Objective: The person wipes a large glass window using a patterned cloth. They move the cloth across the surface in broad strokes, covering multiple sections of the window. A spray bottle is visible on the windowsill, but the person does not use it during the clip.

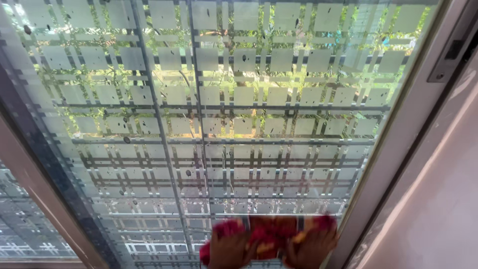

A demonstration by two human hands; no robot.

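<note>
Both palms pressed flat on a crumpled red cloth (271, 236) against the pane (239, 124), low at its bottom edge: left hand (230, 249) spread over the cloth's left end, right hand (309, 245) spread over its right. Smooth glass, patterned with frosted squares in a grid and flecked with dark spots, green foliage blurred behind. Pale metal frame (398, 144) slanting along the right.

A metal window frame (398, 144) is seen at the right of the glass, with a dark latch plate (450, 57) set near its top. A pinkish wall (443, 219) is seen beside it. Green foliage (234, 107) shows beyond the glass. A 2nd patterned pane (22, 224) is seen at lower left.
</note>
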